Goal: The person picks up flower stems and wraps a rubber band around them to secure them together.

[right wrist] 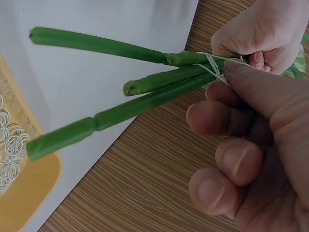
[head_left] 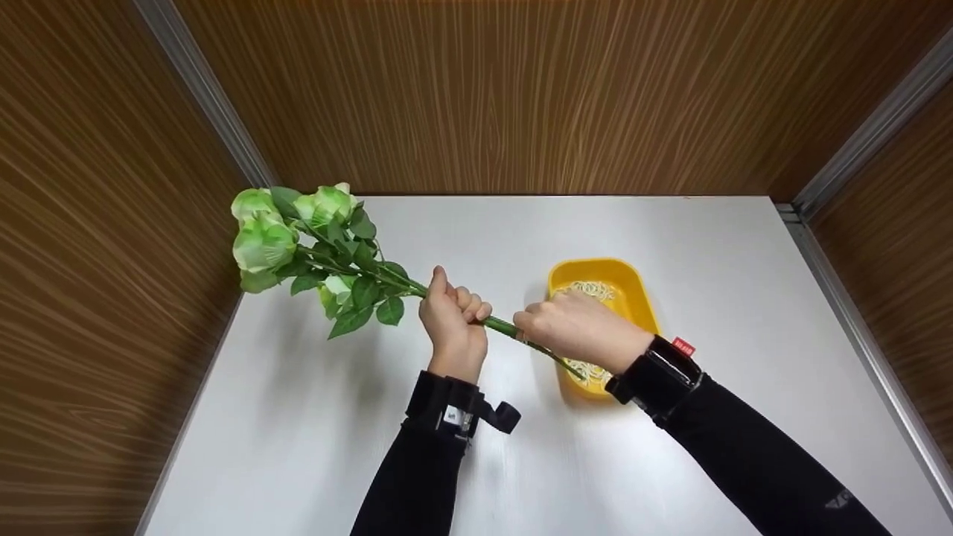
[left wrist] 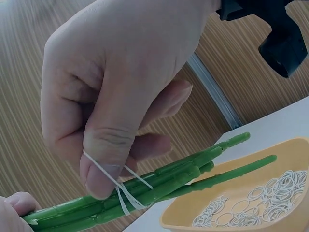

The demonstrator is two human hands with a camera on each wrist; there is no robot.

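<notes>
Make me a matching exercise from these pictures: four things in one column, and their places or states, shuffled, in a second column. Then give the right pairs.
Things:
1. flower stems
2. rubber band
3. yellow tray
4. flower heads

Places or states:
A. on the white table, holding loose bands
B. gripped in the left hand
C. past the table's left edge, by the wooden wall
D. stretched by the right hand around the stems

Pairs: 1-B, 2-D, 3-A, 4-C
</notes>
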